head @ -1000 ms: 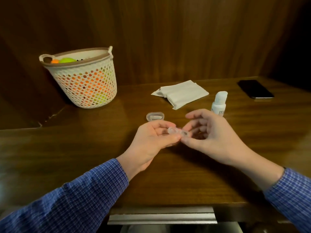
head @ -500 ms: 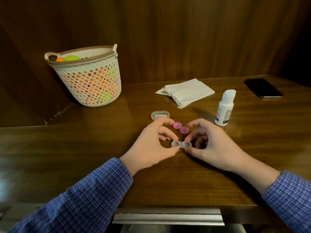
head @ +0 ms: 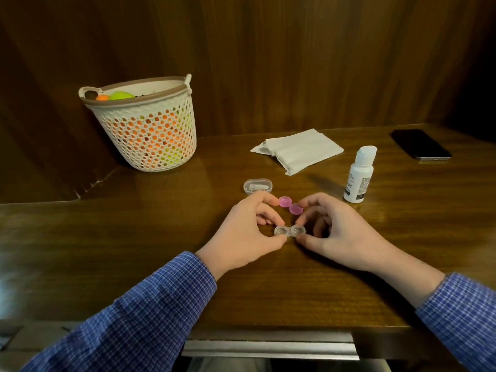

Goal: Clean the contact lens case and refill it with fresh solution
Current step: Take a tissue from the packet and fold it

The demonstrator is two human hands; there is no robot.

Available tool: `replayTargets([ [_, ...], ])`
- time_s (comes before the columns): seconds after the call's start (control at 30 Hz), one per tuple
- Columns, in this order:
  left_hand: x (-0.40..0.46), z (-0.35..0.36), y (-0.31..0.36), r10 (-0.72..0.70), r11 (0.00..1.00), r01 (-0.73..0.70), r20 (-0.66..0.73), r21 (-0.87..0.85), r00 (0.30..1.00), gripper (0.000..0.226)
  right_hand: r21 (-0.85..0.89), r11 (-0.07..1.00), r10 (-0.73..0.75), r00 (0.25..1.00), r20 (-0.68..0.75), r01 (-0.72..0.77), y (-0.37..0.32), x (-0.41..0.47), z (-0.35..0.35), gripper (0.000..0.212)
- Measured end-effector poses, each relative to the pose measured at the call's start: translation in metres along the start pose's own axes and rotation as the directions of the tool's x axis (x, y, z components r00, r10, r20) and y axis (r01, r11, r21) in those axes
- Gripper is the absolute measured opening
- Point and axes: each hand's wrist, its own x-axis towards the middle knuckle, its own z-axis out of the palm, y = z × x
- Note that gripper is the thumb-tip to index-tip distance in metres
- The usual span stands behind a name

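The contact lens case (head: 290,231) is clear glossy plastic, two shallow round wells joined in a figure-eight, lying uncapped on the polished wood-grain surface (head: 107,251). The left hand (head: 248,234) pinches its left end in a narrow grip; the right hand (head: 335,234) pinches the right end likewise. Two round pink caps (head: 291,205) sit just behind it. A smooth white bottle (head: 359,175) stands nearby; the wells seem empty, though glare obscures them.
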Motion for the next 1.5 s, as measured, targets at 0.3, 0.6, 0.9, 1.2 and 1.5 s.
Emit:
replayTargets([
  [0.3,0.015,-0.018,0.010,-0.072,0.993,0.069,-0.020,-0.096,0.997,0.045,0.035,0.999,0.043,0.989,-0.144,-0.038,-0.014,0.011,-0.015,0.025],
  [0.6,0.111,-0.064,0.001,-0.201,0.979,0.181,-0.279,-0.097,0.939,0.007,-0.502,0.829,0.255,0.965,-0.051,-0.246,-0.050,0.168,-0.046,0.012],
  [0.9,0.146,-0.068,-0.022,-0.204,0.975,0.163,-0.329,-0.148,0.922,0.009,-0.517,0.672,0.530,0.832,-0.163,-0.530,0.000,0.207,-0.009,0.022],
  [1.2,0.143,-0.055,-0.025,-0.192,0.965,0.121,-0.311,-0.231,0.931,0.013,-0.331,0.718,0.591,0.788,-0.175,-0.612,0.003,0.204,-0.012,0.035],
  [1.5,0.144,-0.051,-0.026,-0.213,0.956,0.126,-0.332,-0.264,0.919,0.016,-0.254,0.695,0.666,0.735,-0.127,-0.673,-0.003,0.197,-0.021,0.035],
])
